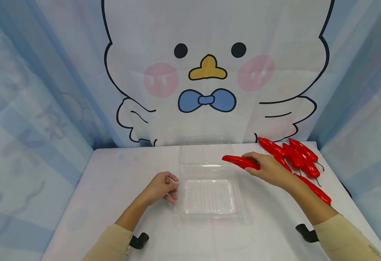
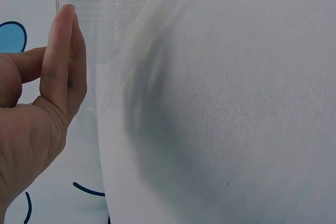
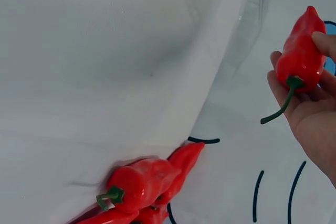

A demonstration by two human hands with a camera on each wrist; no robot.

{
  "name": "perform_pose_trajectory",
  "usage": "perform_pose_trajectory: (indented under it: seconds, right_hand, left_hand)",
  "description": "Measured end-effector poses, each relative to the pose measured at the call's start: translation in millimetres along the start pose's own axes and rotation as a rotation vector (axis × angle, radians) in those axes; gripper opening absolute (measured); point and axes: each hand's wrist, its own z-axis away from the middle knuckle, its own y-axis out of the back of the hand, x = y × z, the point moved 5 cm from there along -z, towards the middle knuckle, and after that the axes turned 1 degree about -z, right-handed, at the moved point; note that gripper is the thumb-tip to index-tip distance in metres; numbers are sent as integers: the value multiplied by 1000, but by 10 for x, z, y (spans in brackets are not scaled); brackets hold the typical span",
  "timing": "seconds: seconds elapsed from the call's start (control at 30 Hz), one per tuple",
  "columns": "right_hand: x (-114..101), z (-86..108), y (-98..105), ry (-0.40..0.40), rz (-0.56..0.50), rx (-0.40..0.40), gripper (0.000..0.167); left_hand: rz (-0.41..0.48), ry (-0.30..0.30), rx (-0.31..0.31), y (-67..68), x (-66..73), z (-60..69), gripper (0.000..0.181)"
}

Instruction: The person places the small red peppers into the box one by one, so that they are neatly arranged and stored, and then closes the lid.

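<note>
A red pepper with a green stem is pinched between the thumb and fingers of my right hand, raised above the right rear of a clear plastic container. The same pepper shows its stem hanging down in the right wrist view. The container lies with its lid folded back, and its tray looks bare. My left hand is beside the container's left edge, fingers loosely bent and holding nothing. In the left wrist view the left hand's fingers are close to the clear plastic; whether they touch it I cannot tell.
Several more red peppers lie in a heap at the table's back right. One pepper is partly hidden by the right forearm. A cartoon-print curtain hangs behind the white table, with blue curtains at both sides.
</note>
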Motion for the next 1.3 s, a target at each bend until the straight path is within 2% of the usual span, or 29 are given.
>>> perform_pose_trajectory:
  seconds: [0.53,0.77,1.3]
  right_hand:
    - [-229,-159,-228,36,-8,-113,49]
    - [-282,-226,-335,66,-4,-171,45]
    - [-525,-329,-552,167,47,-208,41]
  left_hand:
    - [-26,0,21,6,-11,13,22]
    - [-21,-5,12,4,17,12,22]
    - [-39,1,21,23,5,5,22]
